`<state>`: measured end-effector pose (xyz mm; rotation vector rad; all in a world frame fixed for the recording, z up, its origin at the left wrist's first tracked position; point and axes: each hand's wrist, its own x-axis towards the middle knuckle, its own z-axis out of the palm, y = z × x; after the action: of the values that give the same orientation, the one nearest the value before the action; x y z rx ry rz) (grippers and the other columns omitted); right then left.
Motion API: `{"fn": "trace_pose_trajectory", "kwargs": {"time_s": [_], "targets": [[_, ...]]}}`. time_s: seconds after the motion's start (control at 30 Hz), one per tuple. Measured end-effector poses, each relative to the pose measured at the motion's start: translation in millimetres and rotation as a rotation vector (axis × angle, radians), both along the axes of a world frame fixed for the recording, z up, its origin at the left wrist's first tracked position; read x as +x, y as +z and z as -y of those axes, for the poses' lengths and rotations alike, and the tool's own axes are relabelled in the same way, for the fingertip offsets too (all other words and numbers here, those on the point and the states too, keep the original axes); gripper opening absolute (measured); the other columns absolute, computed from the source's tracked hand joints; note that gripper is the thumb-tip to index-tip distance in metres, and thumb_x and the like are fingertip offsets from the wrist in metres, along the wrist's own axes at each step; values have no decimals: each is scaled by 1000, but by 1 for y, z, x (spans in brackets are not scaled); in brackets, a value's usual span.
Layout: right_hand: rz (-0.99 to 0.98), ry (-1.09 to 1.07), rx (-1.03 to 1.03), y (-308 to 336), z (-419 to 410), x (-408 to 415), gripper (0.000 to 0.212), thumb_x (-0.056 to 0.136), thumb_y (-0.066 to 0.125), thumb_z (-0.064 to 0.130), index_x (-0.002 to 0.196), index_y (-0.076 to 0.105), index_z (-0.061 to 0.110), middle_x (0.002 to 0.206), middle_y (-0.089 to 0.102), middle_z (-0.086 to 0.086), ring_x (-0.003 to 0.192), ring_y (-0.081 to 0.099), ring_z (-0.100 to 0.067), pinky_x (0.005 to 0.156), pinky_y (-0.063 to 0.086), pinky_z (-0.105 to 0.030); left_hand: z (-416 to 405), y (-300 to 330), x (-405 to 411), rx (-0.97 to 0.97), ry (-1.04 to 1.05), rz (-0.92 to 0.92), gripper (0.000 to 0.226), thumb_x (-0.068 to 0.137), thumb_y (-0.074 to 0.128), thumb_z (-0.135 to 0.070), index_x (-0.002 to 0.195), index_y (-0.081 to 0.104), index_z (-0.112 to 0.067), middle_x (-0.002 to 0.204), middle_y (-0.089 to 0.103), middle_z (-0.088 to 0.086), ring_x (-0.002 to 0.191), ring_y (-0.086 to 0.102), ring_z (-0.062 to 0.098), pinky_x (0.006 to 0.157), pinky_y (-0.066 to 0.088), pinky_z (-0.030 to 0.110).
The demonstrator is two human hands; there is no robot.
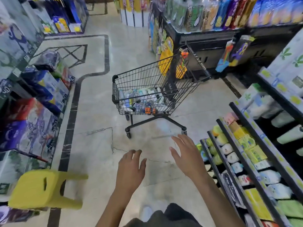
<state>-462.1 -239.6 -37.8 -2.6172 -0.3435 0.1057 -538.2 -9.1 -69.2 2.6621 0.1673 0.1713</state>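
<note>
A black wire shopping cart [193, 78] stands in the aisle ahead of me, with several bottles and small packs lying in its basket. My left hand [131, 169] hovers over the floor in front of me, fingers loosely bent, holding nothing. My right hand [188, 154] reaches forward beside it with fingers spread, also holding nothing. Both hands are well short of the cart and touch nothing.
Shelves of sponges and packs [246, 161] run along my right. Stacked boxes [36, 102] line the left. A yellow plastic stool [42, 189] lies tipped on the floor at lower left. A dark display rack with hanging packs [205, 40] stands behind the cart. Tiled floor lies between.
</note>
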Motion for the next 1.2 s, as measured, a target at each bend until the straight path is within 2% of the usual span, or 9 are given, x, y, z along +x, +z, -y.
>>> {"fn": "trace_pose_trajectory", "kwargs": {"time_s": [0.2,0.3,0.4,0.6,0.73,0.97,1.07,1.2], "targets": [[-79,-32,-2,-15,2,46,49,105,47,47,151,50,28,161,41,4,153,25,-16,122,24,-32,-5,6,101,-1,-5,-34,36,100,59,-36,129,62,-16,125,65,9,110,62,34,91,52,45],[-101,-56,19,-25,7,82,49,105,47,48,149,51,29,159,41,5,152,26,-14,122,29,-34,-3,9,158,9,-11,-36,37,101,56,-37,132,60,-17,126,63,7,112,60,32,92,52,44],[-129,-56,37,-33,9,127,48,104,47,48,149,52,29,159,42,6,152,27,-14,123,30,-35,-1,10,212,8,-10,-32,36,100,58,-35,130,61,-16,125,64,8,112,60,33,90,53,45],[-175,-8,69,-30,2,236,45,106,50,42,149,50,28,160,39,7,152,24,-12,121,24,-29,2,7,292,12,16,-72,35,99,59,-36,129,62,-16,125,63,7,111,60,32,89,52,44],[-163,63,50,-33,-14,321,46,104,55,38,147,53,23,155,46,0,149,33,-19,119,36,-43,-5,-4,332,14,59,-100,34,97,64,-32,125,65,-13,122,66,8,107,62,33,85,53,43],[-164,128,39,-34,-58,452,46,103,56,38,144,57,17,149,52,-5,142,42,-25,117,39,-42,-33,-27,388,-41,155,-209,40,99,58,-34,133,62,-15,123,64,7,108,61,33,91,50,44],[-208,130,26,-38,-81,497,46,103,57,37,144,56,17,150,51,-5,143,40,-24,117,34,-38,-51,-39,428,-62,182,-246,38,99,61,-32,132,63,-15,123,65,7,109,62,33,90,49,43],[-306,108,17,-57,-101,536,45,103,59,34,145,55,19,149,51,-4,142,41,-25,118,37,-42,-76,-54,493,-112,184,-301,41,99,59,-33,136,59,-16,128,63,9,114,59,32,93,51,44]]}}
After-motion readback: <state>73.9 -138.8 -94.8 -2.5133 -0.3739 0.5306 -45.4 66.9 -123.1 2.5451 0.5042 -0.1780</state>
